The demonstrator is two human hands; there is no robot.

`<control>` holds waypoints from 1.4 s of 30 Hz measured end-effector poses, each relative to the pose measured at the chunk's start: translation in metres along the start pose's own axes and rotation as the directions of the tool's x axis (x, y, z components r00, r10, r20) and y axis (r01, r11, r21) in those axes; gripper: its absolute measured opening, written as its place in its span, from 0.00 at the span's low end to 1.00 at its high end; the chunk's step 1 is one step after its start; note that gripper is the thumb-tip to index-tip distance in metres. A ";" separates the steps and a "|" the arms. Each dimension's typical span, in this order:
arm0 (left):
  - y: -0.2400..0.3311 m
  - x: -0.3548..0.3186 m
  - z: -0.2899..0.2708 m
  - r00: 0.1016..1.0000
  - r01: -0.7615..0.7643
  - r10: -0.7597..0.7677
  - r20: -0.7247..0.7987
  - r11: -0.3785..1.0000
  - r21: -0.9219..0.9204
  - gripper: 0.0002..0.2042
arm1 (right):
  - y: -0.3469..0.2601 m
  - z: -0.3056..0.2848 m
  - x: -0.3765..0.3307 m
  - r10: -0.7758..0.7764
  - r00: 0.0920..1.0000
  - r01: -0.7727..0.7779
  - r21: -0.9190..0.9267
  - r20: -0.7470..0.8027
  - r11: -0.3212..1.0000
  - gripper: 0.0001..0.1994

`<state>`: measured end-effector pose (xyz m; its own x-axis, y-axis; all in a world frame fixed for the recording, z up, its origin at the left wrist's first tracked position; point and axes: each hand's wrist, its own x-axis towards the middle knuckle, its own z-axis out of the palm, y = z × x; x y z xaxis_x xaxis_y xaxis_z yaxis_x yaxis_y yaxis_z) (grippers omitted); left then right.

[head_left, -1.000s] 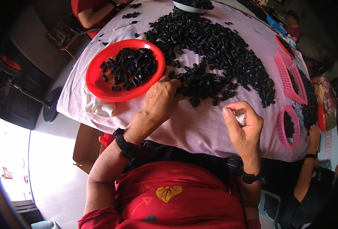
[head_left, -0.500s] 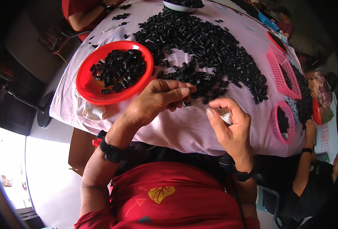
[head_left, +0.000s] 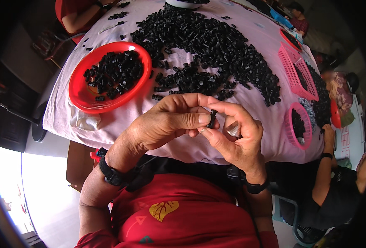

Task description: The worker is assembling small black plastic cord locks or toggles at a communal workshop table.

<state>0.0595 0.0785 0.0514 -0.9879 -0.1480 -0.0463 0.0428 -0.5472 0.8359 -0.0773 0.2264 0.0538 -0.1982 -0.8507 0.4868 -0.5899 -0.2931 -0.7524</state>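
My left hand (head_left: 160, 124) pinches a small black plastic part (head_left: 211, 118) between thumb and fingers, over the table's near edge. My right hand (head_left: 245, 138) meets it there, its thumb and index fingertips close around the same part. In the curled fingers of the right hand sits a small whitish, partly see-through thing (head_left: 233, 129); its kind is unclear. Beyond the hands lies a small heap of like black parts (head_left: 195, 78). A red plate (head_left: 77, 99) to the left bears more of them.
A large pile of black parts (head_left: 241, 53) spreads across the pink cloth (head_left: 257, 124). At right stand a rectangular pink basket (head_left: 288, 58) and a round pink basket (head_left: 301, 142). A co-worker's hand (head_left: 328, 133) is at the right edge; another person's arm (head_left: 73, 20) is far left.
My hands have come together, the right one moving left to the left fingertips. The black part now shows between them. The whole view has shifted slightly.
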 end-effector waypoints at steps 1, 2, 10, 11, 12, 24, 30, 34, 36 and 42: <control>0.000 0.000 -0.001 1.000 -0.016 0.016 0.025 1.000 0.007 0.22 | 0.001 -0.001 0.000 0.000 1.000 0.000 -0.002 0.004 1.000 0.20; 0.000 -0.001 -0.001 0.998 -0.033 0.032 0.049 0.999 0.014 0.21 | 0.003 -0.002 0.000 -0.018 1.000 0.018 0.026 -0.001 0.999 0.20; 0.000 -0.002 -0.002 0.998 -0.045 0.045 0.045 0.999 0.007 0.21 | 0.005 0.000 0.001 -0.080 0.996 0.082 0.085 -0.030 0.993 0.20; -0.001 -0.002 -0.002 0.997 -0.054 0.054 0.057 0.999 -0.009 0.20 | 0.004 -0.001 0.000 -0.061 0.998 0.063 0.083 -0.023 0.995 0.20; -0.001 -0.002 -0.001 0.997 -0.054 0.055 0.056 0.998 -0.010 0.20 | 0.003 -0.001 0.000 -0.043 0.999 0.044 0.081 -0.016 0.996 0.20; -0.007 -0.001 -0.004 0.999 0.051 -0.050 0.012 0.995 -0.090 0.14 | -0.003 0.004 0.001 -0.077 0.993 0.079 0.013 -0.091 0.997 0.21; -0.007 -0.001 -0.004 0.994 0.097 -0.094 0.050 0.992 -0.082 0.16 | 0.000 0.004 -0.001 -0.081 0.994 0.083 0.019 -0.078 0.996 0.22; -0.002 -0.003 0.000 0.998 0.063 -0.061 -0.021 0.990 0.127 0.16 | -0.001 0.001 0.000 -0.067 0.996 0.067 -0.003 -0.062 0.998 0.22; -0.003 -0.003 0.000 0.997 0.065 -0.058 -0.047 0.987 0.149 0.16 | -0.003 0.002 0.000 -0.058 0.997 0.055 -0.056 -0.058 0.997 0.21; -0.007 -0.003 -0.006 0.998 0.064 -0.061 0.027 0.991 -0.119 0.14 | -0.007 0.005 0.002 -0.047 0.982 0.037 -0.058 -0.185 0.998 0.17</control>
<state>0.0628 0.0776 0.0419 -0.9923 -0.0918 -0.0828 -0.0033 -0.6494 0.7604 -0.0696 0.2241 0.0573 -0.3115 -0.7404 0.5956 -0.6411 -0.2990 -0.7068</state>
